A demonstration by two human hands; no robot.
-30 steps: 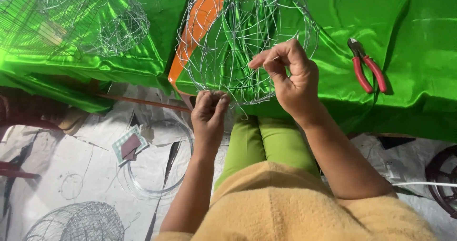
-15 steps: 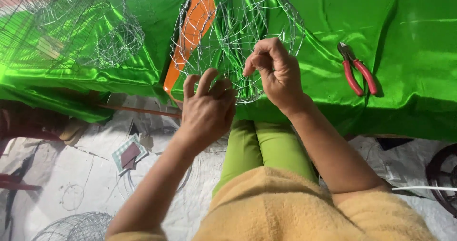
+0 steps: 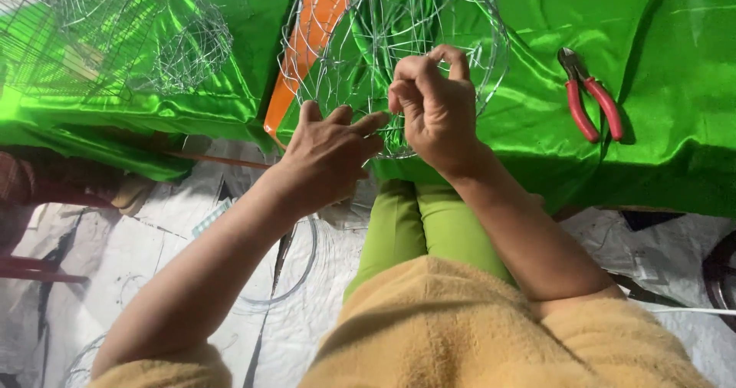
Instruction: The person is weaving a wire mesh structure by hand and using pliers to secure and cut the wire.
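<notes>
Since a second ago the left hand (image 3: 326, 154) has risen from below the bench edge to the near rim of the wire frame (image 3: 399, 50), fingers spread open against the wire; the right hand (image 3: 437, 104) has shifted slightly left and stays pinched shut on a strand of the frame. The frame lies on the green satin cloth (image 3: 675, 89) covering the bench, an orange strip (image 3: 310, 43) under its left side; farther right lie red-handled pliers (image 3: 590, 100), and far left another wire mesh shape (image 3: 153, 35).
</notes>
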